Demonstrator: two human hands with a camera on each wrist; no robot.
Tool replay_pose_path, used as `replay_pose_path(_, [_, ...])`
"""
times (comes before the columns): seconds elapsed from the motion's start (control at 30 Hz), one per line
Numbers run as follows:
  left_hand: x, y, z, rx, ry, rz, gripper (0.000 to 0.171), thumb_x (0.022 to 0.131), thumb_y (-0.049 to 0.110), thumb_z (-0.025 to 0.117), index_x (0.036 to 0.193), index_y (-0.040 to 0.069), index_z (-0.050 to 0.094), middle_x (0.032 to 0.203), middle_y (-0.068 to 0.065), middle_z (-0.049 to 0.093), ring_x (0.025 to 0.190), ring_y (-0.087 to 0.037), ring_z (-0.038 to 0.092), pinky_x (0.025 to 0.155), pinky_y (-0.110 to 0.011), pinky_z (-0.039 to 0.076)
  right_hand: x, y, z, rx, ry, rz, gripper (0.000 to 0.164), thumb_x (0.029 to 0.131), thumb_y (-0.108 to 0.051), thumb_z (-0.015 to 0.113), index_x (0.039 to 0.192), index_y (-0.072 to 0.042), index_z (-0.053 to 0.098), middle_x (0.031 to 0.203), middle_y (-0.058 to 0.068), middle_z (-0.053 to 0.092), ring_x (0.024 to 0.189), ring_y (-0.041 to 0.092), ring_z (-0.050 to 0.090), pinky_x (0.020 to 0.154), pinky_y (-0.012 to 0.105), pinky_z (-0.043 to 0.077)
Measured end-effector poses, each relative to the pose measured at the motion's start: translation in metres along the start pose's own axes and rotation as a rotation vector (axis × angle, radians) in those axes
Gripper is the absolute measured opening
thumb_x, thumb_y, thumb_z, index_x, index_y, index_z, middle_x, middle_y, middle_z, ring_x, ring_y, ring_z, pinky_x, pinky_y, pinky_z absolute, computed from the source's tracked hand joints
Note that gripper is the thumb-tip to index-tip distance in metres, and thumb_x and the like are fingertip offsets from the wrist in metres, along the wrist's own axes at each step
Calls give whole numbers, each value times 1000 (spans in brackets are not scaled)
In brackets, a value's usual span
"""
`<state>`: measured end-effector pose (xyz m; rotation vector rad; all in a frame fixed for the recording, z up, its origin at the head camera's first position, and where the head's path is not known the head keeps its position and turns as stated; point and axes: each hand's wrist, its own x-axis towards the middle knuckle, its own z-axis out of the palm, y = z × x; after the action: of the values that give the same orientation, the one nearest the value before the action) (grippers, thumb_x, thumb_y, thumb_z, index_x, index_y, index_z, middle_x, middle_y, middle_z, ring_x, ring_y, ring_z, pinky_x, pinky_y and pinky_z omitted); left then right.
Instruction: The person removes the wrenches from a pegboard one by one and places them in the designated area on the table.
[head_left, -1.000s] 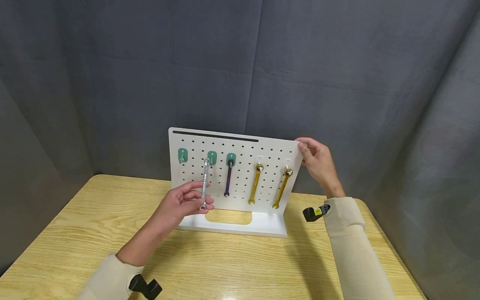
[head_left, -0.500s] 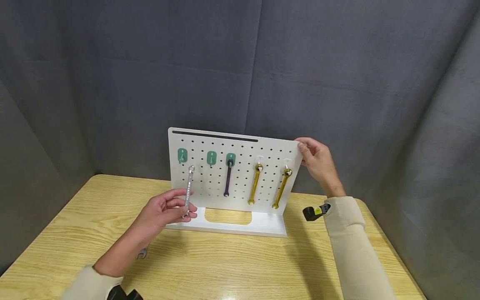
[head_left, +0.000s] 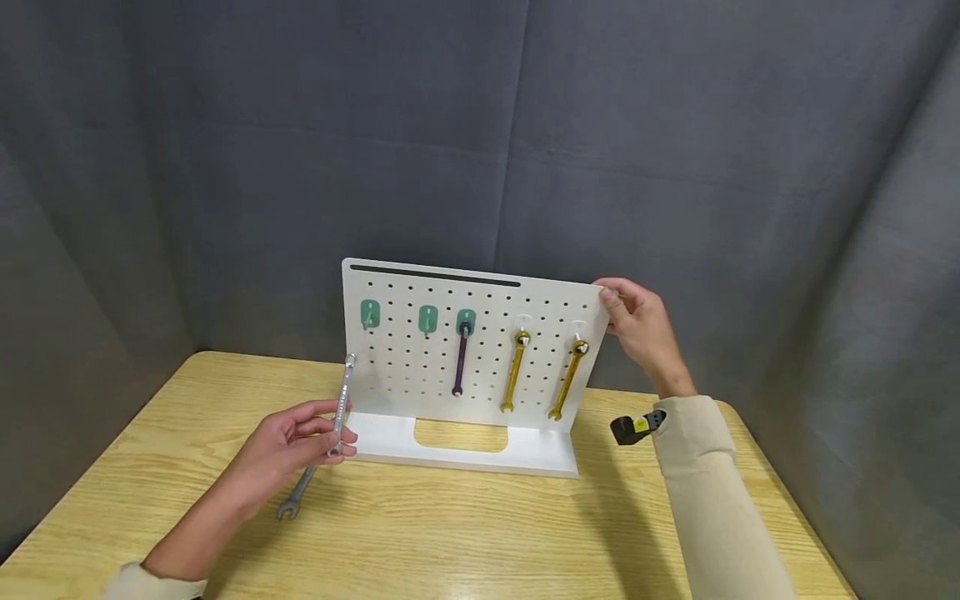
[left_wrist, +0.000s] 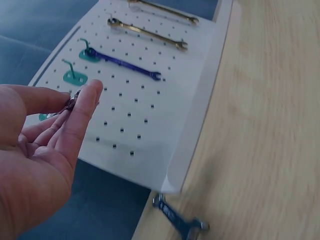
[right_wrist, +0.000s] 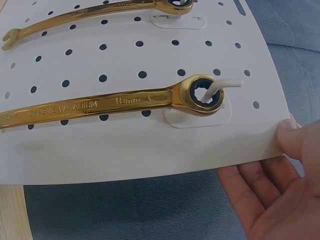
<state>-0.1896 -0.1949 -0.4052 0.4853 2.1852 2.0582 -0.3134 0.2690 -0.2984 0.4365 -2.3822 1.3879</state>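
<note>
My left hand (head_left: 288, 446) pinches a silver combination wrench (head_left: 342, 400) near its lower end, its ring end up, just left of the white pegboard (head_left: 405, 375). Only a bit of that wrench shows between thumb and fingers in the left wrist view. My right hand (head_left: 641, 329) grips the pegboard's upper right edge, thumb in front and fingers behind. On the board hang a purple wrench (head_left: 461, 358) from a green hook and two gold wrenches, one (head_left: 514, 371) left of the other (right_wrist: 110, 104), which is marked 10mm. Two green hooks, one (head_left: 371, 314) left of the other (head_left: 428, 320), hold nothing.
Another silver wrench (head_left: 292, 500) lies on the wooden table (head_left: 450, 533), partly behind my left hand. The pegboard stands on a white base (head_left: 540, 450) with a cut-out. A grey curtain (head_left: 300, 167) surrounds the table at the back and sides.
My left hand has moved left and down with the wrench, away from the second green hook. The wrench on the table has come into sight. My right hand keeps its grip on the board.
</note>
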Motion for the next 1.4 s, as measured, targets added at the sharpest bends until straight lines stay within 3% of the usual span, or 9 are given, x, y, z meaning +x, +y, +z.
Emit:
replay_pose_path(0.37, [-14,-17,-27,30,30,-48,56,103,3,62,147,-19,35,110,-28,70,93,-24,75,85,-35,61,-1,-1,1,-12,4,-1,36,110,-23,50,135,0,61,127,20,65,114,30,63,94,48,57])
replay_pose_path(0.73, [-17,-29,-41,84,31,-121,53,105,3,58,146,-21,35,116,-30,69,98,-24,74,86,-37,61,0,-2,0,-9,1,4,36,110,-23,50,135,0,62,126,20,66,112,28,64,93,44,59])
replay_pose_path(1.07, [-18,-41,-58,47,29,-134,52,105,1,55,146,-23,33,115,-31,69,97,-20,74,85,-33,60,-1,-3,0,-20,8,12,35,110,-24,51,135,-1,62,126,19,66,113,29,64,95,48,57])
replay_pose_path(1.4, [-23,-55,-73,-5,-18,-155,53,107,2,52,145,-26,29,120,-30,67,105,-19,72,91,-34,58,0,-3,1,-23,10,10,35,110,-24,51,134,-1,62,125,19,66,110,27,65,90,38,60])
